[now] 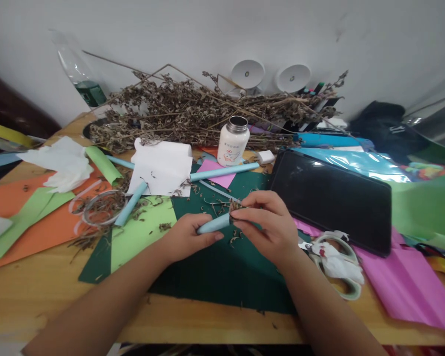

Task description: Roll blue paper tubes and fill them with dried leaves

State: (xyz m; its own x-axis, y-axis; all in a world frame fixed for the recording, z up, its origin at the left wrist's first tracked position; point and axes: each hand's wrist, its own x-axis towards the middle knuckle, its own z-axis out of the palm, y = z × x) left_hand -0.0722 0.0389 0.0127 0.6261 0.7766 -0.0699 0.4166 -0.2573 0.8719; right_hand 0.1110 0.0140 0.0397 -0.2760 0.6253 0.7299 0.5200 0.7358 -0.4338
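The biggest thing is the wooden surface (193, 324), and lots of things lie on it. Along the back, by the wall (193, 29), is a long heap of dry brown plants (163, 111). In the middle lies a big dark green sheet (226, 277), with dry crumbs on it. On the left is an orange sheet (52, 232) with strips of light green paper (29, 222) on top. A flat black tablet (330, 198) is on the right, partly over some bright pink paper (408, 282). Behind the left hand (189, 235) lies a white paper (163, 168), with a few dry crumbs on it too. The right hand (270, 225) is over the green sheet, and its fingertips are pinched together on dry bits. The left hand is wrapped around a blue paper tube, with its thumb on the near side. A white bottle (233, 148) stands up behind the hands with its top open. Scissors with pale handles (354, 289) lie just to the right of the right hand. Two more blue rolls (224, 171) show near the white paper. The blue paper tube (214, 225) being held is over the green sheet and points to the right. The smallest things are the dry bits (235, 205), right at the tube's end.
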